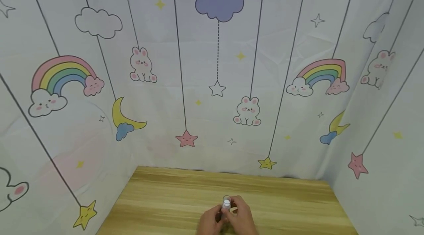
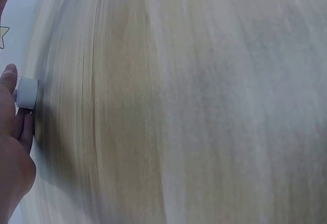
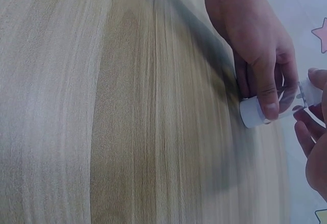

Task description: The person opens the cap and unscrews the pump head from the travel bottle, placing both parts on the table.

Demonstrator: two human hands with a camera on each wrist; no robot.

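Between my two hands is a small clear bottle (image 1: 226, 203) with a white piece inside its transparent upper end. Its lower end is white (image 3: 251, 113) and sits at or just above the wooden table; contact is unclear. My left hand (image 1: 210, 222) grips the lower body, thumb across the clear wall in the right wrist view. Around the upper part curl the fingers of my right hand (image 1: 241, 216), partly cut off in the right wrist view. In the left wrist view, the white end (image 2: 27, 94) shows beside my left hand (image 2: 15, 152).
The wood-grain table (image 1: 172, 194) spreads around the hands. White fabric walls (image 1: 212, 117) printed with rainbows, clouds, rabbits and stars rise behind it and on both sides.
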